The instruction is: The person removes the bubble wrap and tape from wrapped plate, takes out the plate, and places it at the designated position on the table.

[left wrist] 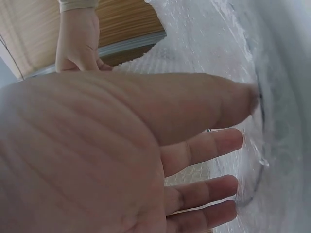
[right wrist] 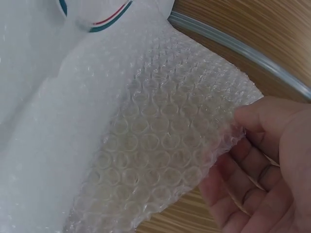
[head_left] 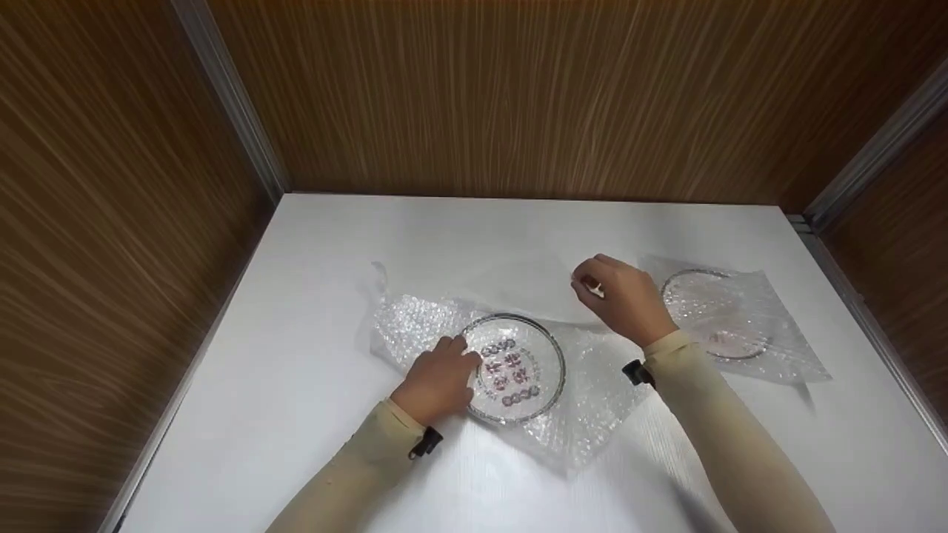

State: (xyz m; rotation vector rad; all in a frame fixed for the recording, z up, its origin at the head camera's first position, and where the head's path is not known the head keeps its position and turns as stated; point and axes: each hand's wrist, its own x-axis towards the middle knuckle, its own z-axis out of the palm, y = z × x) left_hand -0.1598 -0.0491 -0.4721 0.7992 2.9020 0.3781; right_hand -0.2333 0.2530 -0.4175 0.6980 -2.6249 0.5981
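A round plate (head_left: 522, 370) with a dark patterned rim and red markings lies on a sheet of bubble wrap (head_left: 600, 385). My left hand (head_left: 438, 375) rests at the plate's left edge. In the left wrist view its thumb and fingers (left wrist: 209, 191) look fairly straight, with their tips at the rim and wrap. Raised above the table, my right hand (head_left: 626, 296) pinches a corner of the bubble wrap (right wrist: 160, 126) between thumb and fingers, as the right wrist view shows. The lifted wrap is hard to make out in the head view.
At the right, a second round plate (head_left: 717, 274) lies inside bubble wrap (head_left: 789, 333). Both lie on a white table (head_left: 296, 429). Wood-grain panels (head_left: 474, 96) rise behind the table and on both sides, with metal strips (head_left: 237, 104) at the corners.
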